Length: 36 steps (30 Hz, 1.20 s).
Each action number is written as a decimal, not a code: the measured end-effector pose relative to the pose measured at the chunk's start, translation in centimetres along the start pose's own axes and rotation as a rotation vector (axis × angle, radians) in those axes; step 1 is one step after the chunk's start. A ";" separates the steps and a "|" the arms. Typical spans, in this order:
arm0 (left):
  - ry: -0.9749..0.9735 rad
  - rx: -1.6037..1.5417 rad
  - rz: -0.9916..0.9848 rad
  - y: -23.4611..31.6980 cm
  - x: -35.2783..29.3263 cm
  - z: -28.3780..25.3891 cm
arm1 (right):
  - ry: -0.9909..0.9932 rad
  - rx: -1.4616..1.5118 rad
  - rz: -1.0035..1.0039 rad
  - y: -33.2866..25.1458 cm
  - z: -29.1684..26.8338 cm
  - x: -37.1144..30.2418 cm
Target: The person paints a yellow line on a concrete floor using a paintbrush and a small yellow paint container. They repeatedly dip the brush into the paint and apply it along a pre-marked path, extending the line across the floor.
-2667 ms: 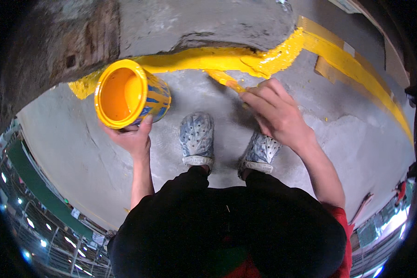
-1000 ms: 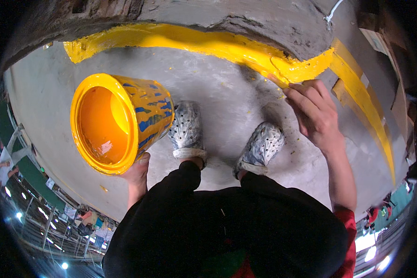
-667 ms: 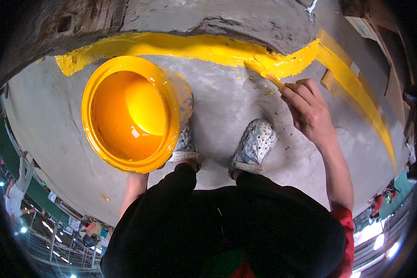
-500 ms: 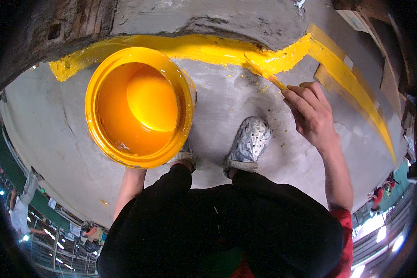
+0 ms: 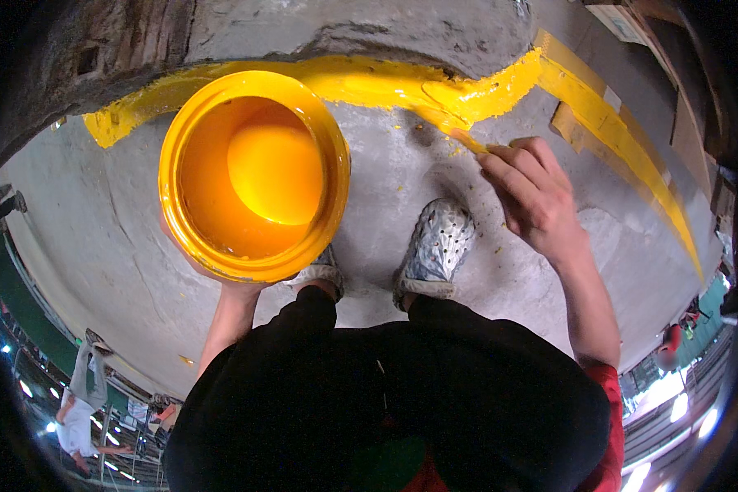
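Note:
A yellow paint can, its rim smeared, holds yellow-orange paint pooled to one side. My left hand supports it from below and behind; most of the fingers are hidden by the can. Between the fingers of my right hand is a slim, paint-coated paintbrush. Its bristle end lies on the wet yellow band that runs along the foot of a rough grey mass. The can hides part of this band.
Small yellow drips dot the grey floor by my silvery clog. A straight yellow stripe curves off to the right, beside a tan strip. Wooden boards stand far right. Another person is at the lower left.
My right hand and the brush have shifted slightly left along the band. The can has moved a little up and right, more upright. The person at lower left has shifted.

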State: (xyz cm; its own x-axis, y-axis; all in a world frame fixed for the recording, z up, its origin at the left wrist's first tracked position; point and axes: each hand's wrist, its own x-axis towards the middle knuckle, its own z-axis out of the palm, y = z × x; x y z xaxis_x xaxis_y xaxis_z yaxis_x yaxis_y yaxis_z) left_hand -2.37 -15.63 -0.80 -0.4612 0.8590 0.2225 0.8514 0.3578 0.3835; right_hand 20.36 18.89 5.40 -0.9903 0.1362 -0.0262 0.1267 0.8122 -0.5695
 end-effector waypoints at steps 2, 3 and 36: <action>0.002 -0.002 0.002 0.1 0.0 0.1 | -0.018 0.040 -0.017 -0.2 0.5 0.2; 0.003 -0.003 0.008 0.1 0.1 0.2 | 0.012 0.037 -0.026 -0.2 1.0 0.3; 0.001 0.011 0.031 0.2 -1.3 -0.3 | 0.009 -0.056 0.030 4.9 -3.1 -4.6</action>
State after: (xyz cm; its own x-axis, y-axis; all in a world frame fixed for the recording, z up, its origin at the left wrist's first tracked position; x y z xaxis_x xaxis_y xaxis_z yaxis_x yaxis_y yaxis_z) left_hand -1.65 -16.73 -0.72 -0.4345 0.8693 0.2356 0.8681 0.3344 0.3668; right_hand 25.67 24.04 5.27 -0.9855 0.1657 -0.0352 0.1596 0.8382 -0.5214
